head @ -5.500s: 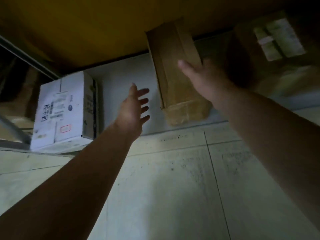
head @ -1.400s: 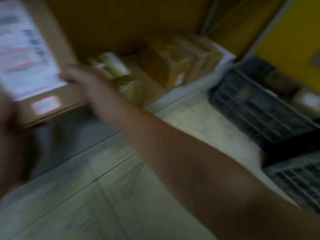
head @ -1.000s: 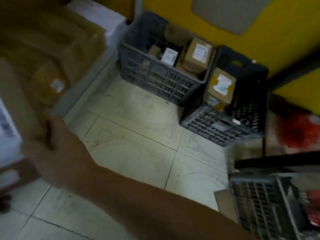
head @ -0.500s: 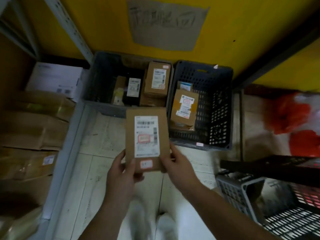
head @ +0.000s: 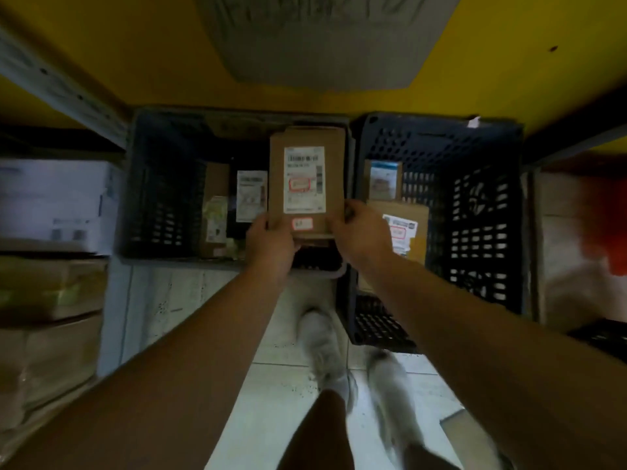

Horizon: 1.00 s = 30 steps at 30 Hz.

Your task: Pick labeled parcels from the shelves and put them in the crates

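Both arms are stretched out forward and down, with the left hand (head: 271, 244) and right hand (head: 361, 235) each gripping a bottom corner of a flat brown cardboard parcel (head: 307, 181). It's held label-up over the right end of the left crate (head: 163, 198), close to the rim it shares with the right crate (head: 475, 212). The label is white with a red-outlined box, plus a small sticker below. Both crates are dark slotted plastic, pushed side by side against a yellow wall (head: 135, 62). Other boxes already sit inside, though the left crate's left half looks open. Cardboard cartons (head: 51, 293) are stacked on the left, pale tile floor (head: 271, 385) underfoot.
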Each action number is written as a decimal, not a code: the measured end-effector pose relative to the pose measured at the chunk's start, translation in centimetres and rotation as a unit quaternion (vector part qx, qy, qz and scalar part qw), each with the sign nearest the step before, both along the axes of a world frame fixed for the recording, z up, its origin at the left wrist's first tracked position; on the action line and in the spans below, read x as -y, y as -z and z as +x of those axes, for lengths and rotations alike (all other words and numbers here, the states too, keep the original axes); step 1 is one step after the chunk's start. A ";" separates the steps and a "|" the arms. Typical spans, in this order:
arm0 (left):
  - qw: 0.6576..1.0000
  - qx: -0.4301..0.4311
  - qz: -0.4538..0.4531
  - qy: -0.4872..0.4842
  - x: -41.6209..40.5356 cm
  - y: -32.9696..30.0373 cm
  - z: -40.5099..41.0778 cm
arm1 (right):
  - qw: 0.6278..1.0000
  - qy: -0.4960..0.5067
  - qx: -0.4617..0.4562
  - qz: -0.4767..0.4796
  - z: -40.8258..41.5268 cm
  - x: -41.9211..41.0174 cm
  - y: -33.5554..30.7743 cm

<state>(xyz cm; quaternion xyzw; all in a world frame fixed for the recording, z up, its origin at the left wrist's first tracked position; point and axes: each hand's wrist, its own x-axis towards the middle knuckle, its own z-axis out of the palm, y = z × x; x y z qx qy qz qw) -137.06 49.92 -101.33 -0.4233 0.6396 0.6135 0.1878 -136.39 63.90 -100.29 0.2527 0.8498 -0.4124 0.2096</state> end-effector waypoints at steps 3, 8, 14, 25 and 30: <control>0.998 0.017 -0.021 0.051 0.0 3.9 -4.2 | 1.000 -0.015 0.015 0.021 -3.5 -0.6 2.7; 0.989 0.082 -0.016 0.119 0.5 7.6 -6.9 | 0.995 -0.029 0.066 0.063 -5.5 -0.6 5.5; 0.992 0.084 0.096 0.010 2.9 3.3 -4.8 | 0.994 -0.023 0.043 0.096 -3.7 0.1 2.9; 0.967 0.227 0.041 -0.105 17.7 -7.7 19.7 | 0.970 -0.217 0.092 0.065 9.9 8.2 -7.5; 0.954 0.219 0.031 -0.204 21.9 -12.6 34.8 | 0.941 -0.316 0.110 0.044 18.6 12.4 -10.5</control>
